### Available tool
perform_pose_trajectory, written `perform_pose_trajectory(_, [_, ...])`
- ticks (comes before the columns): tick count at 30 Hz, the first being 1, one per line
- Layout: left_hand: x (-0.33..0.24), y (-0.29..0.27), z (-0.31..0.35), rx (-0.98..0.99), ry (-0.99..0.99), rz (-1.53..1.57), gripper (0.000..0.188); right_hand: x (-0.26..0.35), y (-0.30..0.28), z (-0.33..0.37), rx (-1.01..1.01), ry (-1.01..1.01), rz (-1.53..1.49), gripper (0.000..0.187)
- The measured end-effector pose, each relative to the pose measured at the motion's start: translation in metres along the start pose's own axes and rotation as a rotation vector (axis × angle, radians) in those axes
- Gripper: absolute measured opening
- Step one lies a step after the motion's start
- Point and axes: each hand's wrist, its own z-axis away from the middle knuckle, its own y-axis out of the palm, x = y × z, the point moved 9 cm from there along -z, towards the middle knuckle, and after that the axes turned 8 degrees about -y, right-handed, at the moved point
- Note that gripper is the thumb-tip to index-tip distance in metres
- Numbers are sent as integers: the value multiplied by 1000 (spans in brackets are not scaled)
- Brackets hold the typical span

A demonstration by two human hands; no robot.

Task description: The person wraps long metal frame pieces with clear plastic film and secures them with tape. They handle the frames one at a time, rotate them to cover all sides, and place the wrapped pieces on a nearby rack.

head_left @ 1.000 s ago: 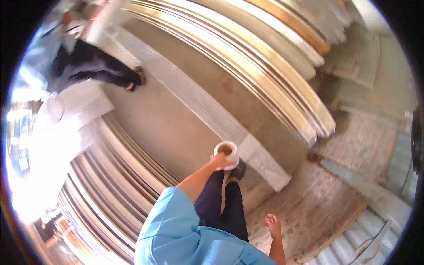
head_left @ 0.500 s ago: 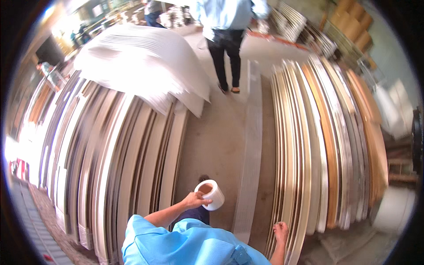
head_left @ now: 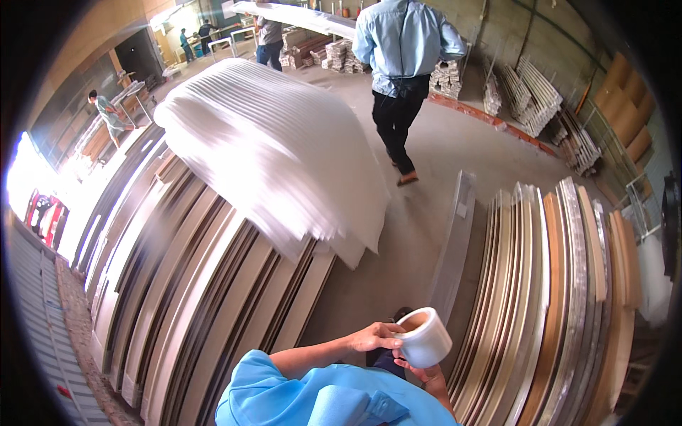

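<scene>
A short, thick roll of white film [head_left: 430, 343] with a brown cardboard core is in front of my body. My left hand [head_left: 374, 337] grips its near-left rim, with the fingers hooked over the edge beside the core. From below, my right hand [head_left: 429, 376] meets the roll's underside, its fingers curled against the film. Part of that hand is hidden behind the roll.
Long panels [head_left: 192, 298] lie stacked to my left, with a pile of white foam sheets [head_left: 270, 149] draped over their far end. More boards [head_left: 511, 298] stand to my right, beside a long wrapped strip [head_left: 455, 238] on the floor. Ahead, a person [head_left: 403, 78] walks away.
The roll has moved to the right with my left hand. My right hand has come in from the side to the roll. My view has swung, and the person ahead has walked further off.
</scene>
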Motion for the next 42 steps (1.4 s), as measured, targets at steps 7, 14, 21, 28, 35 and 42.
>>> perform_pose_trajectory(7, [-74,-110,-186,-15,6,-59,56,187,-41,-186,66,-32,-36,53])
perform_pose_trajectory(14, [-101,-272,-280,-441,-47,31,56,396,-87,-370,-128,-244,598,23])
perform_pose_trajectory(21, [-138,-448,-431,-532,-212,171,76,565,-4,-554,10,-787,1570,26])
perform_pose_trajectory(28, [-251,-614,-591,-472,-138,247,80,712,43,-707,106,-1059,1765,31])
perform_pose_trajectory(35, [-330,-777,-724,-386,156,543,58,826,-10,-918,-113,-892,1223,61])
perform_pose_trajectory(42, [-355,-936,-757,-667,274,652,45,782,-31,-1157,167,189,400,43])
